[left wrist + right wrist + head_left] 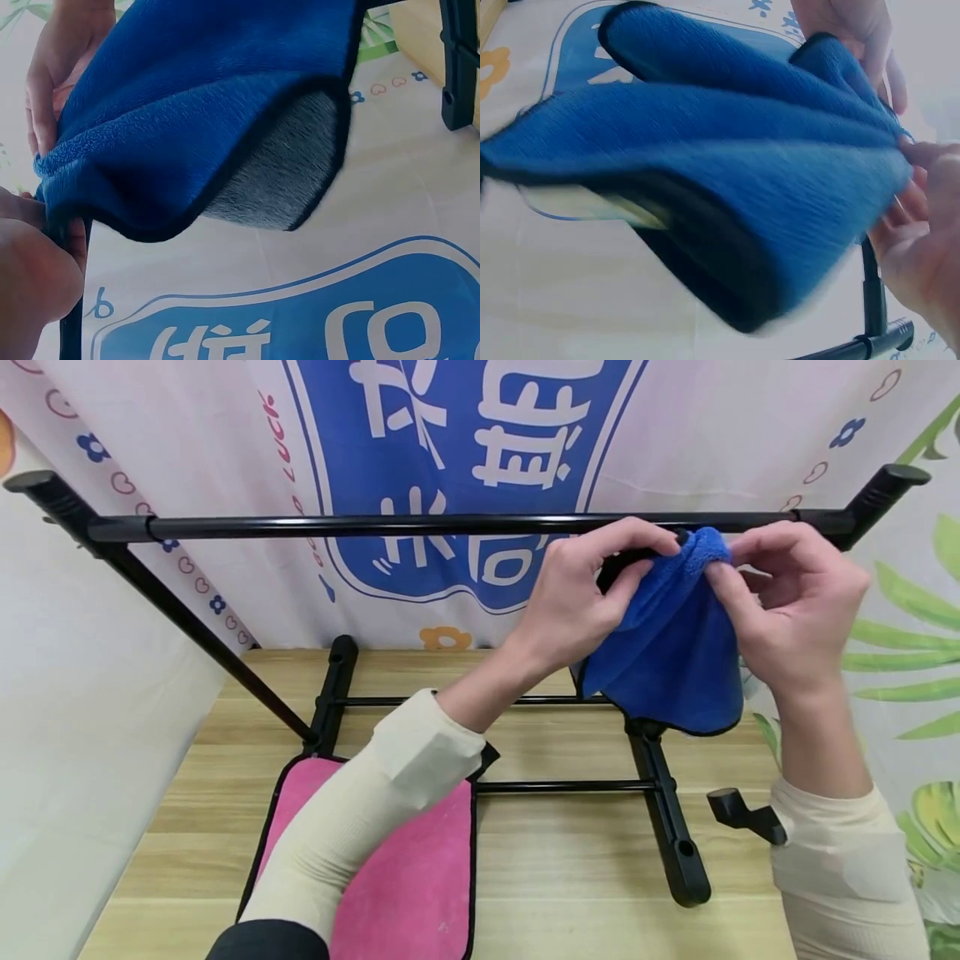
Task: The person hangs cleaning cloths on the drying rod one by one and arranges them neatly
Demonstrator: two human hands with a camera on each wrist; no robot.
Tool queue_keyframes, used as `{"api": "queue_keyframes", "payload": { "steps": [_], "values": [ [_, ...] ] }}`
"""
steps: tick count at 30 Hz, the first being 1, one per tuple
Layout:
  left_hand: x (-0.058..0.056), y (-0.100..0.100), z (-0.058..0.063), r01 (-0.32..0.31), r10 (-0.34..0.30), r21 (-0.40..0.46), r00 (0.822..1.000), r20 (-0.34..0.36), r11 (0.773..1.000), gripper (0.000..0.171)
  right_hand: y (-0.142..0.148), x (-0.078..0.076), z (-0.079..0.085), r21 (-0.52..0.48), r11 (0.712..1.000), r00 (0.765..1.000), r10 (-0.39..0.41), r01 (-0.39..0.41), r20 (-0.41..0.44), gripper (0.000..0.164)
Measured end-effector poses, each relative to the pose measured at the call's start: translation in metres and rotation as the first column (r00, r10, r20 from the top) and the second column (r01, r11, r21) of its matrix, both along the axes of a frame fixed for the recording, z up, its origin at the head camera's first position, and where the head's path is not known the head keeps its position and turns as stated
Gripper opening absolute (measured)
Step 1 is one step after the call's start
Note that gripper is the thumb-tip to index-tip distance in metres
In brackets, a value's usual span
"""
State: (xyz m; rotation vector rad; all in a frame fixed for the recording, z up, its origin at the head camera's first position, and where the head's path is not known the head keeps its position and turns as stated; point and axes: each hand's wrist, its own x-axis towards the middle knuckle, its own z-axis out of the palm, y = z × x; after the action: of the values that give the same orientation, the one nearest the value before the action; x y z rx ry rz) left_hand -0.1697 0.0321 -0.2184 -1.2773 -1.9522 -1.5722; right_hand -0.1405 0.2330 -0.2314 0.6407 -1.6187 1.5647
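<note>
A blue cloth (675, 652) with dark edging and a grey underside hangs bunched at its top, just in front of the black rack's top bar (360, 527). My left hand (581, 585) pinches the gathered top from the left, thumb and forefinger together. From the other side my right hand (798, 597) pinches the same bunched part. In the left wrist view the blue cloth (187, 142) falls in folds, and one corner turns over to its grey side. Folds also fan out from the fingers in the right wrist view, where the cloth (727, 127) is blurred.
A pink cloth (408, 881) with black edging lies on the wooden table (555, 877), partly under my left forearm. The rack's black feet (671, 827) and thin lower rods (562, 787) stand on the tabletop. Behind hangs a white curtain (697, 435) with a blue printed panel.
</note>
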Motion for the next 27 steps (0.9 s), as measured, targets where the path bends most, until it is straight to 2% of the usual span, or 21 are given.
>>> {"api": "queue_keyframes", "payload": {
  "steps": [2, 3, 5, 7, 8, 10, 13, 14, 18, 21, 25, 27],
  "values": [
    [0.0, 0.0, 0.002, 0.032, -0.032, 0.014, 0.999, -0.006, 0.999, 0.018, 0.003, 0.001, 0.001, 0.044, 0.991, 0.992, 0.128, -0.129, 0.013, 0.038],
    [0.0, 0.0, 0.002, 0.048, -0.048, 0.018, 0.999, -0.009, 0.999, 0.018, 0.004, 0.002, 0.001, 0.093, 0.982, 0.986, 0.164, -0.166, 0.031, 0.044],
    [-0.001, 0.0, 0.004, 0.087, -0.086, 0.013, 0.996, -0.016, 0.996, 0.018, 0.007, 0.004, 0.003, 0.235, 0.953, 0.981, 0.176, -0.19, 0.076, 0.053],
    [-0.001, 0.001, 0.006, 0.12, -0.12, -0.008, 0.992, -0.024, 0.993, 0.018, 0.009, 0.006, 0.004, 0.372, 0.909, 0.982, 0.158, -0.186, 0.105, 0.053],
    [-0.002, 0.001, 0.007, 0.133, -0.134, -0.021, 0.991, -0.026, 0.991, 0.018, 0.009, 0.007, 0.004, 0.428, 0.888, 0.985, 0.135, -0.169, 0.11, 0.051],
    [-0.002, 0.0, 0.009, 0.143, -0.145, -0.044, 0.989, -0.027, 0.989, 0.017, 0.008, 0.007, 0.004, 0.488, 0.865, 0.991, 0.075, -0.118, 0.107, 0.042],
    [-0.002, -0.001, 0.01, 0.151, -0.153, -0.061, 0.988, -0.033, 0.987, 0.016, 0.008, 0.007, 0.004, 0.499, 0.863, 0.994, 0.033, -0.081, 0.103, 0.034],
    [-0.003, -0.001, 0.011, 0.149, -0.152, -0.062, 0.988, -0.038, 0.987, 0.016, 0.007, 0.007, 0.004, 0.513, 0.857, 0.996, -0.001, -0.045, 0.09, 0.032],
    [-0.005, -0.003, 0.013, 0.148, -0.15, -0.047, 0.987, -0.058, 0.988, 0.016, 0.005, 0.008, 0.004, 0.551, 0.832, 0.994, -0.105, 0.066, 0.039, 0.036],
    [-0.006, -0.004, 0.017, 0.13, -0.132, -0.032, 0.989, -0.072, 0.991, 0.015, 0.003, 0.009, 0.004, 0.57, 0.806, 0.984, -0.18, 0.157, -0.017, 0.039],
    [-0.006, -0.004, 0.022, 0.097, -0.099, -0.037, 0.992, -0.083, 0.995, 0.014, 0.003, 0.009, 0.005, 0.589, 0.78, 0.976, -0.204, 0.213, -0.082, 0.028],
    [-0.005, -0.005, 0.023, 0.086, -0.089, -0.041, 0.992, -0.085, 0.995, 0.014, 0.003, 0.009, 0.006, 0.595, 0.766, 0.97, -0.217, 0.241, -0.114, 0.041]
  ]
}}
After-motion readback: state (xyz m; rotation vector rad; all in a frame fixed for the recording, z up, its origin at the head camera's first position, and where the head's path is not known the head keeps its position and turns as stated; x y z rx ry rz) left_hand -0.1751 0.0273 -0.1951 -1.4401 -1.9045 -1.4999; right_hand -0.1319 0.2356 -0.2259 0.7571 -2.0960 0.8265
